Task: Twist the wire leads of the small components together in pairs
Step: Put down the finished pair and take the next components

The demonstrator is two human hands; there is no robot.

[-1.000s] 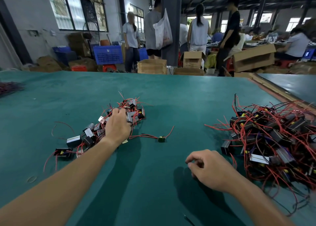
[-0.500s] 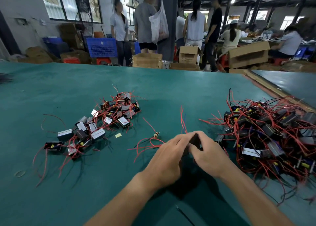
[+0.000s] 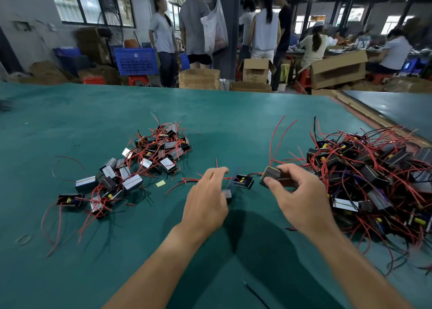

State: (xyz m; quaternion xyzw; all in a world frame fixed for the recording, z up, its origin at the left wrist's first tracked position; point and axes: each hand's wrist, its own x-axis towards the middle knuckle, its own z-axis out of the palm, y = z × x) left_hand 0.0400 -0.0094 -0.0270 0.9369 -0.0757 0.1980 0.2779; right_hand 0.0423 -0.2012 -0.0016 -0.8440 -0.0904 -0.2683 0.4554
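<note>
Pinching one component (image 3: pixel 272 178) w/ thumb & fingers, right hand (image 3: pixel 301 199) sits just right of second component (image 3: pixel 243 181); left hand (image 3: pixel 205 200) grip unclear, blurred.

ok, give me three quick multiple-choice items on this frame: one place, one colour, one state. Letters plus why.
1. Where on the table does the bigger pile of components lie?
A. on the person's left
B. on the person's right
C. at the far edge

2. What colour are most of the wires?
A. red
B. white
C. green

3. What is the right hand doing?
A. lying flat on the table
B. holding a cardboard box
C. gripping a component

Key:
1 B: the dense heap sits on the right side, and the smaller pile on the left.
2 A: red leads run through both piles.
3 C: its fingers and thumb curl round the dark block.
</note>
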